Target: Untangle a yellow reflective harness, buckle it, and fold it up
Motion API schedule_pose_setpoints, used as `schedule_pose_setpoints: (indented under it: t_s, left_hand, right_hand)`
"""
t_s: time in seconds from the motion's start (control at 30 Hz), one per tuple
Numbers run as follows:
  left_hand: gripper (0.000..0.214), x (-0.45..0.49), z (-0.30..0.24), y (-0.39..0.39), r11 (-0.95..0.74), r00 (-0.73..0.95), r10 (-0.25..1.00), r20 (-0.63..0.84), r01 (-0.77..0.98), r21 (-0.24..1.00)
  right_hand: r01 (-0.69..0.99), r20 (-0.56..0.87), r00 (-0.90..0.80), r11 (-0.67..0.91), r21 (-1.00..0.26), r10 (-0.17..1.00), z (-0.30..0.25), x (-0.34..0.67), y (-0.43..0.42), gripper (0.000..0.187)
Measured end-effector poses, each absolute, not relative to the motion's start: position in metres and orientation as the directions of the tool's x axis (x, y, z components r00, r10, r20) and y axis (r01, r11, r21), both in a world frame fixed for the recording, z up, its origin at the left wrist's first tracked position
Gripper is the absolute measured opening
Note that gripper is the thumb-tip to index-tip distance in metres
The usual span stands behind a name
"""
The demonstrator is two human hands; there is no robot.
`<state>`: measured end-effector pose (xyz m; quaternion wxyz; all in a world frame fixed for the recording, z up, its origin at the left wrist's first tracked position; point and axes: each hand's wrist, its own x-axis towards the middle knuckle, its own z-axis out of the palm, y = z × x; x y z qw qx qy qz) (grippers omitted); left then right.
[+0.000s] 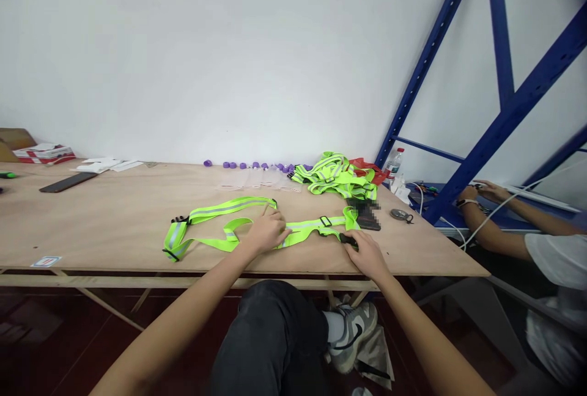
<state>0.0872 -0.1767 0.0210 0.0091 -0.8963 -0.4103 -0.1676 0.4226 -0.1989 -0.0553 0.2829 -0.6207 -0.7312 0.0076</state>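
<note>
A neon-yellow reflective strap harness [229,205] with grey stripes is spread across the wooden table in front of me. My left hand [268,232] is closed over the middle of the webbing, its fingertips partly hidden. At the harness's right end, my right hand [367,253] grips a black plastic buckle [348,240] between thumb and fingers. A black slider [325,221] sits on the strap between both hands. More black fittings show at the left end, by the loop [174,240]. Beyond my right hand lies a heap of similar reflective straps [337,176].
Purple rolled pieces [243,165] and clear plastic bags [259,179] line the wall side. A dark flat bar [68,182] lies left. A round metal object [400,214] and a water bottle [394,164] are right, near blue rack posts [499,121]. Another person's arms [490,225] work beyond.
</note>
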Motion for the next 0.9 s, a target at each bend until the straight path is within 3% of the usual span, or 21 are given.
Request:
schedule_pose_setpoints:
  t_s: [0.13, 0.43, 0.53, 0.63, 0.9]
  left_hand:
    - [0.027, 0.121, 0.02, -0.178, -0.735, 0.709, 0.669, 0.221, 0.675, 0.059]
    - [0.026, 0.108, -0.005, -0.18, -0.708, 0.695, 0.706, 0.135, 0.699, 0.107]
    - [0.028, 0.096, -0.004, -0.178, -0.736, 0.721, 0.677, 0.149, 0.661, 0.143]
    - [0.033, 0.089, -0.007, -0.178, -0.744, 0.725, 0.668, 0.171, 0.644, 0.178]
    - [0.051, 0.075, -0.022, -0.176, -0.776, 0.745, 0.625, 0.233, 0.56, 0.29]
  right_hand:
    - [0.892, 0.398, -0.078, 0.242, -0.381, 0.914, -0.054, 0.424, -0.199, 0.03]
    - [0.811, 0.418, -0.102, 0.319, -0.49, 0.903, -0.053, 0.429, -0.201, 0.031]
    - [0.614, 0.457, 0.096, 0.308, -0.726, 0.884, -0.048, 0.429, -0.201, 0.032]
    - [0.32, 0.363, 0.375, 0.248, -0.914, 0.853, -0.04, 0.43, -0.2, 0.038]
    - [0.054, 0.149, 0.649, 0.15, -0.987, 0.746, -0.025, 0.44, -0.19, 0.051]
